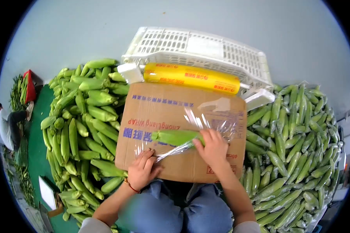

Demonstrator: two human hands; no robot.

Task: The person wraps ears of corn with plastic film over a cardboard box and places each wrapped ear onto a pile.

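One green ear of corn point(177, 136) in its husk lies across the top of a cardboard box point(163, 101) in front of my knees. Clear plastic wrap point(175, 151) is spread under and partly over the ear, with a fold running along its near side. My left hand point(144, 170) pinches the film's near left edge, below the ear's left end. At the other end, my right hand point(213, 149) closes over the ear's right tip and the film there. Its fingers hide that tip.
Behind the box, a yellow roll of plastic wrap point(192, 77) sits on a rod between white end blocks, before a white plastic crate point(198, 48). Unwrapped corn point(81, 128) is heaped left, film-wrapped corn point(295, 155) right. A seated person point(11, 124) is at far left.
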